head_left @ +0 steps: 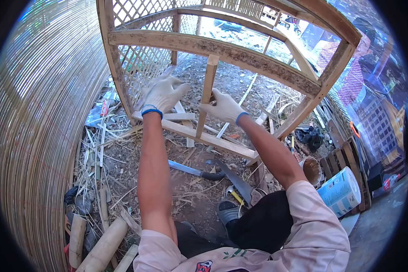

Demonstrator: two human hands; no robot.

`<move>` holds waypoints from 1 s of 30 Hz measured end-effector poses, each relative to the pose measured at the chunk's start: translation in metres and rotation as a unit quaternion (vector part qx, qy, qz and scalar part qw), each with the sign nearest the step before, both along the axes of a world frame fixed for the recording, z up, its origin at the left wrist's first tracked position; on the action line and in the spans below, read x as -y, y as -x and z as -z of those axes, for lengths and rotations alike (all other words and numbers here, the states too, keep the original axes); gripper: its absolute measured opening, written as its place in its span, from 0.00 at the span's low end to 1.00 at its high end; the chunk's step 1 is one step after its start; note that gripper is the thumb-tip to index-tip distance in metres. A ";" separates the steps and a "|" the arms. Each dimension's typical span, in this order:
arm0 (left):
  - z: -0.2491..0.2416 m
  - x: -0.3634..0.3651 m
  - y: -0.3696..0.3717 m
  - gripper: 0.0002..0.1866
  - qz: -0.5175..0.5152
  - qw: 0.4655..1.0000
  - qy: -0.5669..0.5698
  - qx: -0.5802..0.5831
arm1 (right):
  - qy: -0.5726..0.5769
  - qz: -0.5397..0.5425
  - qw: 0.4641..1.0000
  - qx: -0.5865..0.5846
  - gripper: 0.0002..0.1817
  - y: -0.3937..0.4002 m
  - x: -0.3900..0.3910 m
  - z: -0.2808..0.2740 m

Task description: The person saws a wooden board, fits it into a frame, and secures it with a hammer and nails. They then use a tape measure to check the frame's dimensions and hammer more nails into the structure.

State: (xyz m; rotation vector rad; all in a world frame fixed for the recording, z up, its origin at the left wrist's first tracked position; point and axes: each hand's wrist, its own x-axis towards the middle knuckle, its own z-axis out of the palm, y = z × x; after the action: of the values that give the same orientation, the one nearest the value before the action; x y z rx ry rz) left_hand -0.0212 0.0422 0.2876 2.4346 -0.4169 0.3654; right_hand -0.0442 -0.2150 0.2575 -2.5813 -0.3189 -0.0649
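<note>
My right hand [224, 108], in a white glove with a blue cuff, is closed around an upright wooden slat [208, 80]. The slat stands between the upper rail [167, 41] and the lower rail [213, 140] of a wooden frame, its top overlapping the upper rail's face. My left hand [164, 94], gloved alike, is raised left of the slat near the lattice panel [138, 68]. Its thumb and fingers are apart with nothing visible between them, and the far fingertips are blurred. Below it, a short wooden piece [179, 116] lies by the lower rail.
A bamboo-strip wall [41, 136] runs along the left. On the ground lie a long blade with a dark handle [186, 169], a handsaw [235, 179], a yellow-handled tool [235, 196] and bamboo poles [102, 245]. A white-and-blue bucket [342, 192] lies at right near a wooden crate [344, 158].
</note>
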 end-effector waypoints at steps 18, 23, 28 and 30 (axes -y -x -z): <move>-0.026 0.032 0.019 0.48 0.204 0.948 0.242 -0.019 | -0.042 0.011 0.999 0.033 0.36 -0.001 -0.020 0.010; -0.023 0.048 0.016 0.46 0.207 0.945 0.254 -0.009 | -0.049 0.032 0.997 0.044 0.35 0.014 -0.012 0.010; -0.016 0.056 0.010 0.46 0.224 0.947 0.227 -0.034 | -0.105 0.062 0.992 0.032 0.34 0.033 0.002 0.014; -0.010 0.065 0.014 0.44 0.249 0.942 0.214 -0.063 | -0.122 0.071 0.990 0.022 0.34 0.043 0.008 0.014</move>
State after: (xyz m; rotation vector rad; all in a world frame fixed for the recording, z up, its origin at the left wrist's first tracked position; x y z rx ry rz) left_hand -0.0355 -0.0232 0.2978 1.8362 -0.7841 0.0645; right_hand -0.0871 -0.2232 0.2440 -2.3570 -0.1323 -0.1991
